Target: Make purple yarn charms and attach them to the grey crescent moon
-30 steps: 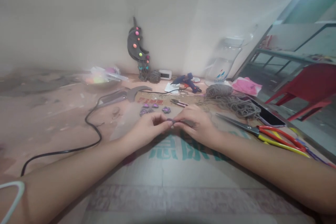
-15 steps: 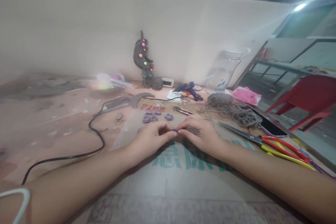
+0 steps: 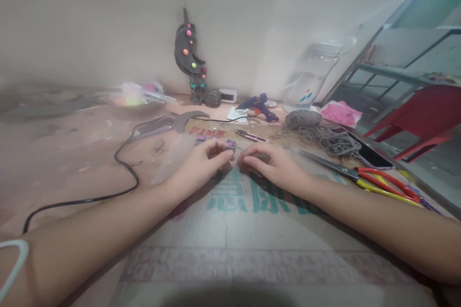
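My left hand [image 3: 213, 158] is closed in a pinch just above the board. A small grey and purple flower-like piece [image 3: 229, 145] shows right behind its fingertips. My right hand [image 3: 268, 159] faces it across a narrow gap, thumb and fingers drawn together. A thin grey strand seems to run near the fingertips, but what either hand grips is too small and hidden to name. More purple-and-grey pieces [image 3: 200, 139] lie partly covered behind my left hand. Thread snips [image 3: 252, 135] lie beyond my hands on the printed cardboard [image 3: 226, 230].
Large red-and-yellow-handled scissors [image 3: 360, 176], tangled grey yarn [image 3: 334, 141] and a phone [image 3: 376, 157] lie right. A blue glue gun [image 3: 260, 106] and clear jug [image 3: 311, 79] stand behind. A black cord [image 3: 134, 172] curves along the left. A decorated grey crescent [image 3: 185, 50] hangs at the wall.
My fingertips, which met in the middle, have come slightly apart. The whole scene has shifted upward in view as the camera tilted down.
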`<state>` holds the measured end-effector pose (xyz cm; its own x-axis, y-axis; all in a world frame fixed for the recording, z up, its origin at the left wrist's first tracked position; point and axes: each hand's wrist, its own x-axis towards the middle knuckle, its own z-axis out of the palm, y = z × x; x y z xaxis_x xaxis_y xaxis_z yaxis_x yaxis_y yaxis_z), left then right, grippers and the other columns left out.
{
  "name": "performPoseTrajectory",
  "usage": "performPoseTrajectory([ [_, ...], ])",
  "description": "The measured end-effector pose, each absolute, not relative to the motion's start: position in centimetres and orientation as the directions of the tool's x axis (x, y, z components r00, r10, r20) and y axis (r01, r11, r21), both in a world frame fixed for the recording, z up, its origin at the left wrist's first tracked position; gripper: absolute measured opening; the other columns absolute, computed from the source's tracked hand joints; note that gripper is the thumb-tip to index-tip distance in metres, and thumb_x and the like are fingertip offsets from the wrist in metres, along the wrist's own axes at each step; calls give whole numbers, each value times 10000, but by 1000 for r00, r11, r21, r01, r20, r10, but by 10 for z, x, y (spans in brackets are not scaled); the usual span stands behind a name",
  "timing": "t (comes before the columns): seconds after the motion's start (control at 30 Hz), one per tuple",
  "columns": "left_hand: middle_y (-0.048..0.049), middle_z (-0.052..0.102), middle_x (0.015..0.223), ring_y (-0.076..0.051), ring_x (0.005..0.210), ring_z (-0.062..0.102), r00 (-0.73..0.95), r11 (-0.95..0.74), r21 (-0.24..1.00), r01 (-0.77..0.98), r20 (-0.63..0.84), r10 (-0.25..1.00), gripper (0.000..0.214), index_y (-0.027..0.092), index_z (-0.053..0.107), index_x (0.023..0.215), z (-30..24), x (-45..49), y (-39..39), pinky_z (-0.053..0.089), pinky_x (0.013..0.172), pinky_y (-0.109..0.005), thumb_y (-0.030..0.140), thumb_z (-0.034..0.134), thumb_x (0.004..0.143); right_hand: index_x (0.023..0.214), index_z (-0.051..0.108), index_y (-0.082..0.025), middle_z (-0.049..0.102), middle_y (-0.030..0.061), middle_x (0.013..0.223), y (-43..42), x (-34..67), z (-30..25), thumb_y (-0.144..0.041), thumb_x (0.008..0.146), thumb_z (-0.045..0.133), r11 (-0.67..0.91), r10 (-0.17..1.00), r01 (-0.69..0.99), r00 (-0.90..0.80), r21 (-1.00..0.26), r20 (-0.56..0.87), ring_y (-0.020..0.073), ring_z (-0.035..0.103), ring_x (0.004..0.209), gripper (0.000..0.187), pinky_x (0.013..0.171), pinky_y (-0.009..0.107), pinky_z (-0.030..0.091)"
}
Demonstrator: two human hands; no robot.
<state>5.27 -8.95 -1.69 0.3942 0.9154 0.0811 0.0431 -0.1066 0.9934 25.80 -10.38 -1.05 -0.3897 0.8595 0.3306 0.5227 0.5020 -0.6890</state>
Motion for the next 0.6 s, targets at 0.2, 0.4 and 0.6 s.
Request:
performPoseTrajectory([
  [0.2,12,614,728,-115,664,561,414,-75,997,1,68,908,236,142,575,1036,-19,54,-90,424,654,-257,260,622,837,1008,615,-184,697,-7,720,-104,264,-8,-329,931,533,322,943,381,-207,-867,259,135,671,647,183,600,244,500],
  [0.4,0,618,758,-134,697,594,406,-105,994,21,87,910,216,153,576,1032,-24,54,-89,453,680,-280,236,600,833,848,667,-174,738,12,747,-97,270,-1,-320,901,581,340,939,551,-155,-762,307,130,650,649,178,624,240,474],
  [0.6,-106,633,1286,-262,1173,595,426,-246,961,129,170,888,409,221,583,1252,-20,51,-95,459,987,-415,301,635,855,828,692,-194,739,1,754,-111,265,5,-263,911,578,488,866,609,-249,-625,434,139,671,698,157,695,245,493],
])
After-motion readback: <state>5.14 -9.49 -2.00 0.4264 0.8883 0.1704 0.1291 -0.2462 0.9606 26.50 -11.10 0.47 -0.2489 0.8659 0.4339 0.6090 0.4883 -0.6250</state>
